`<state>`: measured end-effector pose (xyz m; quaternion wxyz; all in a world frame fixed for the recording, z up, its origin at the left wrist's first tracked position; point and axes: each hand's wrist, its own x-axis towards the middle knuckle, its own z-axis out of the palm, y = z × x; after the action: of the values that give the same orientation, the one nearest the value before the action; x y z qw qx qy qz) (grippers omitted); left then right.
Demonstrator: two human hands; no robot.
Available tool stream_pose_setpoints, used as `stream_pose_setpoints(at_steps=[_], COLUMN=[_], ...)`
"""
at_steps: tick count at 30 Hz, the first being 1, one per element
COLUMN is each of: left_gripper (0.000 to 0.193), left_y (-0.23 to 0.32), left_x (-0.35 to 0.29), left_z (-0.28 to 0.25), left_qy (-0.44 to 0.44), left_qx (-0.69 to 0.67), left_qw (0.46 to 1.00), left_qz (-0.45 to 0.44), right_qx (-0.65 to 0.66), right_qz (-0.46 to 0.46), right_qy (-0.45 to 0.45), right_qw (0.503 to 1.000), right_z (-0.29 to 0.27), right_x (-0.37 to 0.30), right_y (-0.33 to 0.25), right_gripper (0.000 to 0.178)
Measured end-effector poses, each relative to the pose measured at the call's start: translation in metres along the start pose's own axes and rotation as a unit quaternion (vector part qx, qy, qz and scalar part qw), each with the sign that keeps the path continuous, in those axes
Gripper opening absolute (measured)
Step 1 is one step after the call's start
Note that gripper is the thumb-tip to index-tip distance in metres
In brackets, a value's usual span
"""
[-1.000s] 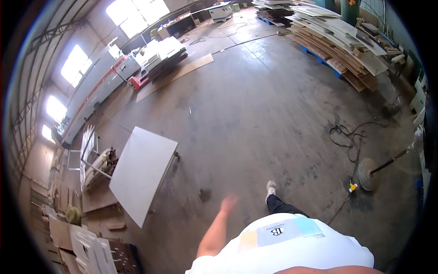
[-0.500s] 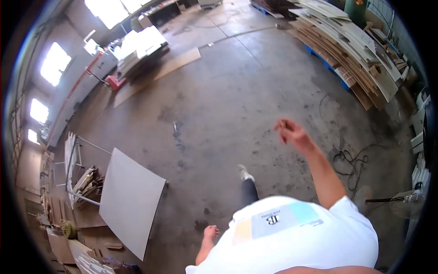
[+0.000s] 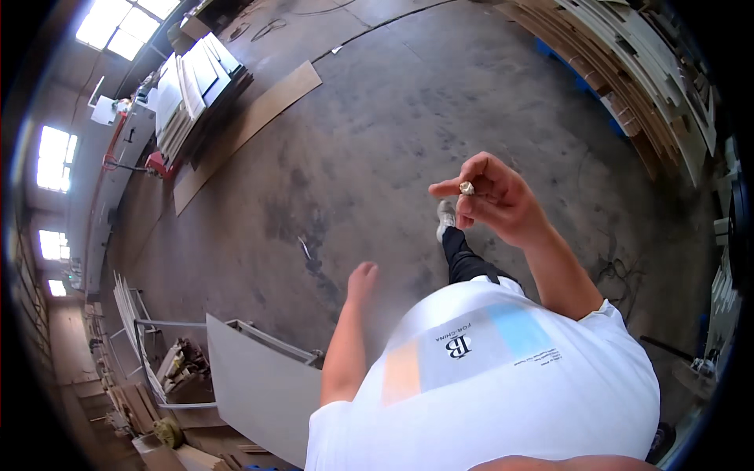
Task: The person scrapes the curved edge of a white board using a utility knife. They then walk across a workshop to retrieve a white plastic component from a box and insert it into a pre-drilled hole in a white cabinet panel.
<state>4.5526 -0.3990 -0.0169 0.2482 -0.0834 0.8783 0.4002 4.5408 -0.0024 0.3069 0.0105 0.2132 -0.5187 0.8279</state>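
A stained floor (image 3: 377, 149) runs between board stacks (image 3: 628, 86). Well inside its edges the right hand (image 3: 503, 200) pinches a pale piece (image 3: 466, 188); the left hand's (image 3: 362, 280) grasp cannot be told. Carrying seems the step, calling for a steady pinch.

FLOOR: smooth grey-brown concrete floor (image 3: 377, 157), darkly stained | WALL: pale left-hand wall (image 3: 55, 210) with bright multi-pane windows (image 3: 56, 159) | LIGHT: daylight at windows | STOCK: stacked white flat panels (image 3: 192, 90), upper left; layered brown-and-white boards (image 3: 605, 71), upper right; long tan strip (image 3: 250, 133) lying flat
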Motion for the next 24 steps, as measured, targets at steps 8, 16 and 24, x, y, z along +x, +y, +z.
stream_pose_setpoints(at_steps=[8, 16, 24], left_gripper=[0.028, 0.026, 0.018], left_y=[0.056, 0.120, 0.416], left_x=[0.185, 0.319, 0.609], left_z=[-0.052, -0.175, -0.431], left_qy=[0.042, 0.198, 0.390], left_qx=[0.068, -0.290, -0.207], left_qw=[0.997, 0.917, 0.882], left_qz=[0.007, -0.191, 0.166], right_qx=[0.080, -0.122, -0.542], right_qz=[0.097, 0.244, 0.443], right_qy=[-0.028, -0.008, 0.123], right_qw=[0.992, 0.962, 0.704], right_z=[-0.086, -0.207, -0.469], right_x=[0.261, 0.498, 0.500], right_y=[0.070, 0.213, 0.424], right_gripper=[0.019, 0.021, 0.033])
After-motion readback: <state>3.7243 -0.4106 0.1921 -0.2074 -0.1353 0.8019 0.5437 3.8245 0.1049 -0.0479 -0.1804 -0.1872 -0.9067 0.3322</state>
